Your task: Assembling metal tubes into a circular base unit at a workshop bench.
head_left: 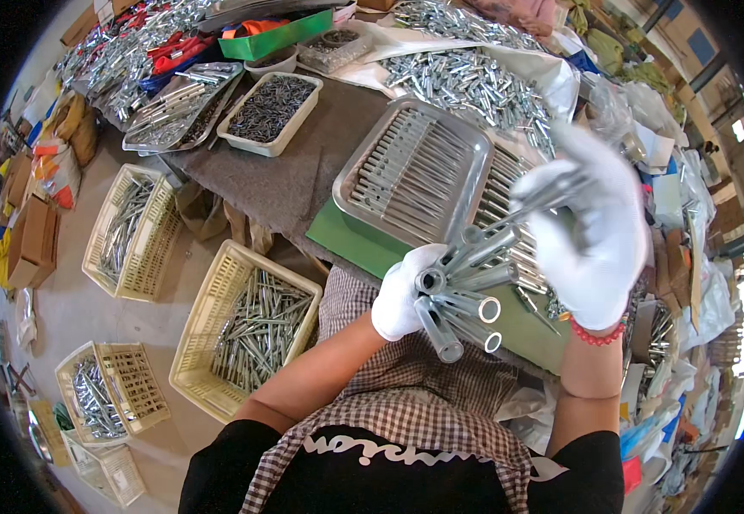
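Gloved left hand clamped on metal tubes — right hand nearby, blurred, its grip unclear.

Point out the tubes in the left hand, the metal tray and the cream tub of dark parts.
Tubes (485, 278): head view, side of one tube mid-bundle.
Metal tray (389, 211): head view, its near edge.
Cream tub (249, 145): head view, its near wall.

Gloved hands numbered two; red bead bracelet, one; green box, one; cream baskets of metal parts, three.
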Available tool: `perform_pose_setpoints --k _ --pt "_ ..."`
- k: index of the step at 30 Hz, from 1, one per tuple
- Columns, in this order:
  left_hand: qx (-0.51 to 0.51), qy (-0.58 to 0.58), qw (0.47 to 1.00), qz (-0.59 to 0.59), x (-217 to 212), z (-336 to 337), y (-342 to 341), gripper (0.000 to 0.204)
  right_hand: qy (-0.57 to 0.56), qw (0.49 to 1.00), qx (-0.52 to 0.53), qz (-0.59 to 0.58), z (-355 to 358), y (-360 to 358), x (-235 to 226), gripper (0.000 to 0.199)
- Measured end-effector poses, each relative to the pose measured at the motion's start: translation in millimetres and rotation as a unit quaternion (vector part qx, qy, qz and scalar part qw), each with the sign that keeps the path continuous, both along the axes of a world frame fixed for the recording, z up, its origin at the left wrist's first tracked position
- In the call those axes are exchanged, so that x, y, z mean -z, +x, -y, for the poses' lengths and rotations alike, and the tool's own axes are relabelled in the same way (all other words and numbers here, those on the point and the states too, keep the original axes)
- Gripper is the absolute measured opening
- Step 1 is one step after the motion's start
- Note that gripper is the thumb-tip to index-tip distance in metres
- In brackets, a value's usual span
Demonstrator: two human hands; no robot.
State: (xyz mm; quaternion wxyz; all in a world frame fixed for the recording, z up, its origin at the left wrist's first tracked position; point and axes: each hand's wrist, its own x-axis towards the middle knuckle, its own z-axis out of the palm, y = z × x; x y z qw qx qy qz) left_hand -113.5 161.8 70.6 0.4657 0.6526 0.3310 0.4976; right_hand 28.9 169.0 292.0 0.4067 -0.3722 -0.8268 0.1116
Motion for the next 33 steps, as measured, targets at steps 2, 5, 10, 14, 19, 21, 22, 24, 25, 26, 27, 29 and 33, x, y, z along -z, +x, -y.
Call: perform_pose_setpoints --k 2,5,10,14,19,21,22,24,25,26,27,29,33 --pt "-0.008 -0.033 0.995 0.092 6 -2 10 0.054 0.046 0.999 0.006 0.002 -1 -4 8 0.049" --pt "0.017 -0.031 0.998 0.046 0 -1 8 0.053 0.065 0.996 0.005 0.056 0 -3 10 0.051" --pt "0.028 -0.037 0.998 0.03 -3 -2 7 0.053 0.124 0.983 0.002 0.133 0 -2 3 0.047" --pt "0.023 0.012 0.999 0.025 -3 -2 9 0.052 0.071 0.992 0.007 0.107 1 -1 3 0.045" --pt "0.033 0.005 0.999 0.03 -4 -2 9 0.053 0.031 0.995 -0.001 0.099 5 -2 7 0.037" --pt "0.026 0.015 0.999 0.019 0 -3 6 0.055 0.024 0.993 -0.02 0.11 3 -2 9 0.036" --pt "0.032 0.015 0.999 0.006 1 -4 6 0.055 0.02 0.991 -0.03 0.126 3 -1 7 0.035" --pt "0.036 0.014 0.999 -0.006 2 -3 6 0.056 -0.03 0.992 -0.082 0.095 -6 3 13 0.036" --pt "0.03 0.017 0.999 0.022 0 -2 8 0.055 -0.077 0.986 -0.131 0.065 -10 5 14 0.037" --pt "0.023 0.019 0.998 0.05 -2 -2 10 0.053 -0.077 0.986 -0.128 0.067 -12 8 13 0.037" --pt "0.025 0.02 0.998 0.052 -5 -2 10 0.053 -0.106 0.979 -0.152 0.085 -14 9 11 0.034" --pt "-0.014 0.098 0.995 -0.01 -11 -2 5 0.052 -0.136 0.968 -0.184 0.1 -19 7 17 0.031" --pt "-0.023 0.075 0.997 0.011 -19 3 0 0.052 -0.297 0.929 -0.152 -0.161 -45 5 45 0.027"
